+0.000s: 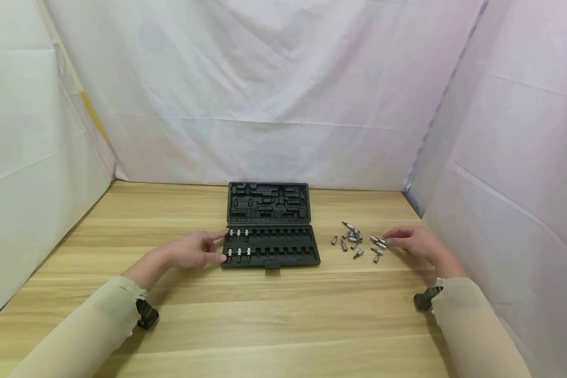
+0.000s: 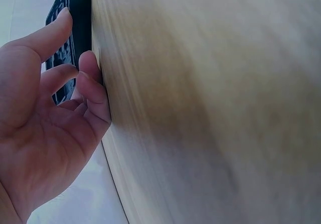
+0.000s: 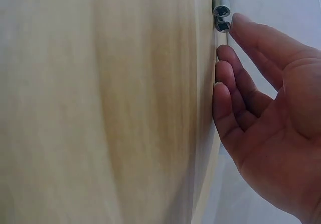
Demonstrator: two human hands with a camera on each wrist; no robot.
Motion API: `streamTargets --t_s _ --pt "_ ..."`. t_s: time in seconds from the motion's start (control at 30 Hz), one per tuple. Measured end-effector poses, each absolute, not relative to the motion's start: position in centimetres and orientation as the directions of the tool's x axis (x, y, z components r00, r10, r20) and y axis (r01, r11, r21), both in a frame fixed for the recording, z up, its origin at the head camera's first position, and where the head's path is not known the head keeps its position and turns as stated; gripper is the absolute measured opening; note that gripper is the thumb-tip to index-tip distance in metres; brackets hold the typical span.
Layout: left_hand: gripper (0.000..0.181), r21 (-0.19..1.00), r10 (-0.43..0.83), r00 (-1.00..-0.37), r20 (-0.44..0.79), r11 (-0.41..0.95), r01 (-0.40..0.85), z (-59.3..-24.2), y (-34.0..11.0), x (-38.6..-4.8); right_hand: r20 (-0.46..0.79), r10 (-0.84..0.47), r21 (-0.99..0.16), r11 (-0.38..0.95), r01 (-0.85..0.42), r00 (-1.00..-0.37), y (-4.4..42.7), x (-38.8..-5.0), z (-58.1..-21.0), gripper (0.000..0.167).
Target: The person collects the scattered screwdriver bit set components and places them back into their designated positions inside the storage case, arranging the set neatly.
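Note:
A black socket case (image 1: 271, 266) lies unfolded on the table, its lid half toward the back. Two short rows of bit sockets (image 1: 239, 252) stand in the left slots of its front half. At the case's left edge, my left hand (image 1: 193, 249) touches it with extended thumb and index finger; its other fingers bend loosely. Loose bit sockets (image 1: 353, 239) are scattered right of the case. Beside the rightmost of them is my right hand (image 1: 413, 241), thumb and fingers apart. In the right wrist view its thumb tip is close to a socket (image 3: 223, 24); contact is unclear.
The wooden table (image 1: 264, 325) runs up to a white cloth backdrop (image 1: 260, 105). White cloth walls (image 1: 524, 157) stand at left and right. Each wrist carries a small black camera (image 1: 146, 314).

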State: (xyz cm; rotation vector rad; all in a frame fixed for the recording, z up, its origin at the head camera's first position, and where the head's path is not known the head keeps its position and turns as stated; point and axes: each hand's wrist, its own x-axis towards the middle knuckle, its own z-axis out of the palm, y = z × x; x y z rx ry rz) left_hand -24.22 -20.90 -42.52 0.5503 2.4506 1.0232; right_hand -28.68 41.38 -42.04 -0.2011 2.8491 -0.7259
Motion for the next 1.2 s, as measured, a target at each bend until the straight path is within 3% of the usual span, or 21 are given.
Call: streamTargets --t_s 1.2 --pt "0.086 0.735 0.525 -0.826 -0.203 0.639 0.226 -42.80 -21.06 -24.33 -0.149 -0.169 -0.446 0.891 -0.087 -0.974 41.43 -28.59 -42.10 0.038"
